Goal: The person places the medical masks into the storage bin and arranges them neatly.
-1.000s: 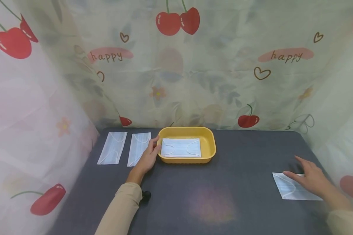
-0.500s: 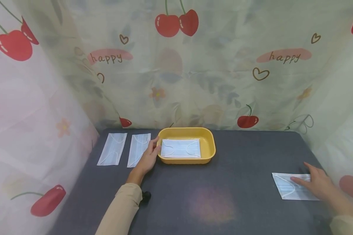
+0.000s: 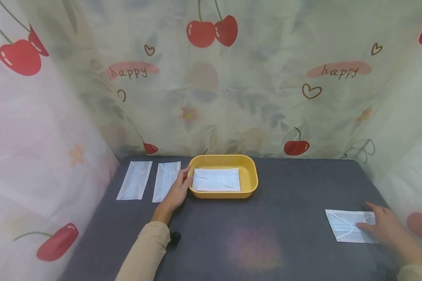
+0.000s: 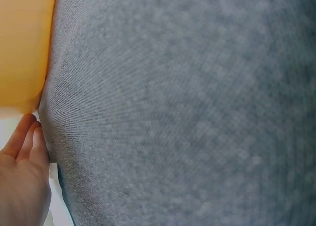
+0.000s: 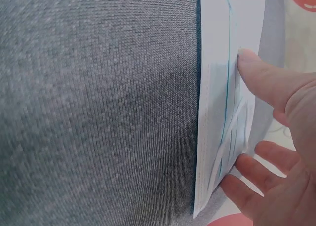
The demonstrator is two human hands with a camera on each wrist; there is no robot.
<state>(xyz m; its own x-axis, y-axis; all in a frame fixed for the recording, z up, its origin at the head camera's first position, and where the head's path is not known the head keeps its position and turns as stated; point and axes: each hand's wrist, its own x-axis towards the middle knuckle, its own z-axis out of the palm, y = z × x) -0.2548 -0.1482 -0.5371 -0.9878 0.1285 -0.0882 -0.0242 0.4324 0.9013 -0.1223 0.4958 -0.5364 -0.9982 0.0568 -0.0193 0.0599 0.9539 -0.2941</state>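
Note:
My left hand (image 3: 176, 193) is at the left end of a yellow plastic tray (image 3: 249, 175). In the left wrist view its fingers (image 4: 19, 137) lie straight, tips right at the tray's end wall. A pleated face mask (image 3: 216, 180) lies flat inside the tray. Far to the right, another face mask (image 3: 344, 228) lies on the table, partly hidden by my right hand (image 3: 388, 226). In the right wrist view the thumb reaches over the face of that mask (image 5: 217, 97), while the other fingers (image 5: 242, 194) are loosely spread at its short end.
Two more face masks lie side by side left of the tray, the outer mask (image 3: 135, 180) and the inner mask (image 3: 165, 179), the latter partly behind my left hand. All stand on a dark grey table (image 3: 288, 210). A cherry-print curtain (image 3: 211, 97) surrounds its back and sides.
My right hand has shifted right and slightly down along the mask, baring more of it. The left hand stays at the tray. The head view has tilted a little.

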